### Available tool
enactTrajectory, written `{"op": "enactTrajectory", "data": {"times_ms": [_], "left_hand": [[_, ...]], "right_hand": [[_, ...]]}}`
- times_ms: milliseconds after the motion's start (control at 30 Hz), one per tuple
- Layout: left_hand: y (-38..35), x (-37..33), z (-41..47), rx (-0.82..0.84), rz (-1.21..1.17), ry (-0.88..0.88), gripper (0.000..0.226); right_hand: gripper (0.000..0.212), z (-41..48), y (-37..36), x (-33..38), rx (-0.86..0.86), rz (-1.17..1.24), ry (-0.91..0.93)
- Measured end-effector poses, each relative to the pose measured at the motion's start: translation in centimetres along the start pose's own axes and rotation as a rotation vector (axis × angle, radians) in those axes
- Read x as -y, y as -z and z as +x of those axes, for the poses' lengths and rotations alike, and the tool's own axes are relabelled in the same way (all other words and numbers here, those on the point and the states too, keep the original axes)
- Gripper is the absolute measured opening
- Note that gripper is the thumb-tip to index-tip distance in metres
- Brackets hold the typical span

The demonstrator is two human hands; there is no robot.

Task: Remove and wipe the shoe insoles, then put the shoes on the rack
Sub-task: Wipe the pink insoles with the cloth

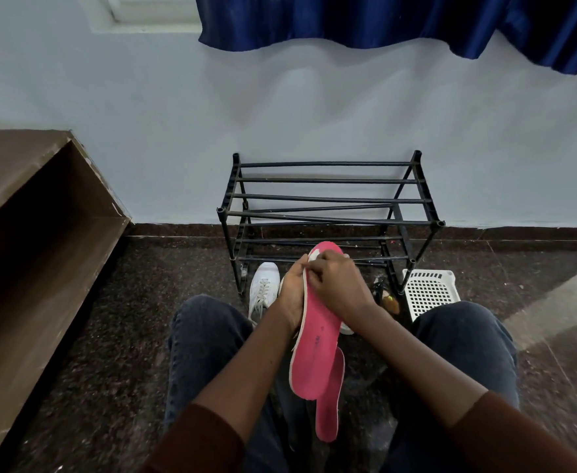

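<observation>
The insole [314, 336] is held up between the knees, pink side to the camera, its long axis running away from the person, toe end toward the rack [328, 199]. A second insole [331, 411] lies below it on the lap. The left hand [292, 291] grips its left edge; the right hand [338, 285] pinches near the toe over something white (a wipe, probably). Both hands sit at the far end, so a wiping stroke would likely run toward the heel. One white shoe [263, 290] stands by the rack, another mostly hidden behind the hands.

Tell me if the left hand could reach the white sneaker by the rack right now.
Probably yes, once freed: the left hand grips the pink insole, but the white sneaker lies just beside it on the floor, nothing between.
</observation>
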State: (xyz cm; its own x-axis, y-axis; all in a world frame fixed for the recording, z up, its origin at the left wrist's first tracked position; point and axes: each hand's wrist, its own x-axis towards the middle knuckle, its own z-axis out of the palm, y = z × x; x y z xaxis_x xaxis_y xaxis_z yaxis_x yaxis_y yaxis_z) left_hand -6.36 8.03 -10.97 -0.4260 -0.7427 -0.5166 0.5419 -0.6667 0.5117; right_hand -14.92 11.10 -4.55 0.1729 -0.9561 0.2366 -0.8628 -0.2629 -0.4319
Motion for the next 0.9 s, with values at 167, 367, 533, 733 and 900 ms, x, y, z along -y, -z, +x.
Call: {"op": "enactTrajectory", "data": {"times_ms": [167,367,533,733,900], "left_hand": [[0.1,-0.1,0.1,-0.035,-0.016,0.036,0.056],[-0.4,0.3,0.2,-0.017,-0.017,-0.012,0.049],[-0.5,0.4,-0.3,0.035,0.023,0.035,0.048],[-0.3,0.0,-0.2,-0.006,-0.111,-0.011,0.048],[-0.1,-0.1,-0.3,-0.003,-0.037,-0.034,0.067]], "right_hand": [[0.022,-1.1,0.2,-0.2,0.04,0.03,0.029],[0.017,1.4,0.7,-1.9,-0.068,-0.055,-0.149],[0.015,2.7,0.2,-2.8,-0.103,-0.076,-0.188],[0.013,0.3,-1.2,-0.6,-0.042,-0.035,0.049],[0.014,-0.8,-2.1,-1.3,0.031,-0.109,0.136]]}}
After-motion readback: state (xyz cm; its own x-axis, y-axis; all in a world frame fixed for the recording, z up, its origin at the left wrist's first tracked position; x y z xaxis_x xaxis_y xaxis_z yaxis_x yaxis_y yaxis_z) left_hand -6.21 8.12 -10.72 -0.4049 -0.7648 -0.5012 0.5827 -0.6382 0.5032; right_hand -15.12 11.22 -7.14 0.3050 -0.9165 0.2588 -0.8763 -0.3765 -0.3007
